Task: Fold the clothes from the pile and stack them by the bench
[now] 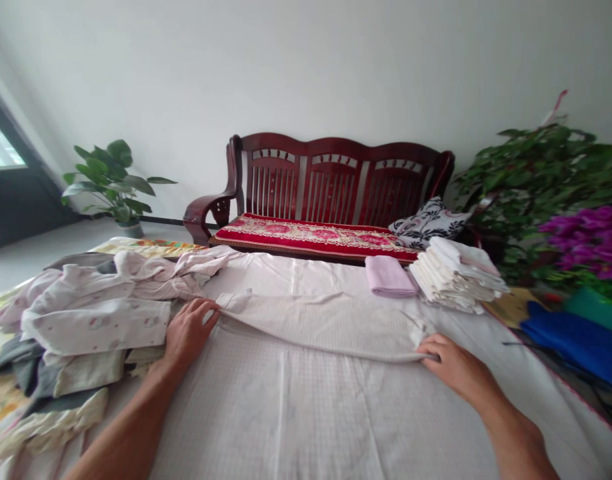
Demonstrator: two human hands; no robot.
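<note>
A long, pale garment of fine-ribbed cloth (316,323), folded into a narrow strip, stretches sideways across the white sheet (306,413). I cannot make out what kind of garment it is. My left hand (192,328) pinches its left end, beside the heap of clothes. At the other end, the fingers of my right hand (449,360) are closed on the near corner, where a small dark edge shows. The front edge of the strip sags slightly between both hands.
Loose clothes (96,327) lie heaped at the left. A folded lilac cloth (390,276) and a stack of folded white cloths (453,275) sit at the back right. Behind stands a wooden bench (331,180); blue cloth (571,343) and purple flowers (589,240) are far right.
</note>
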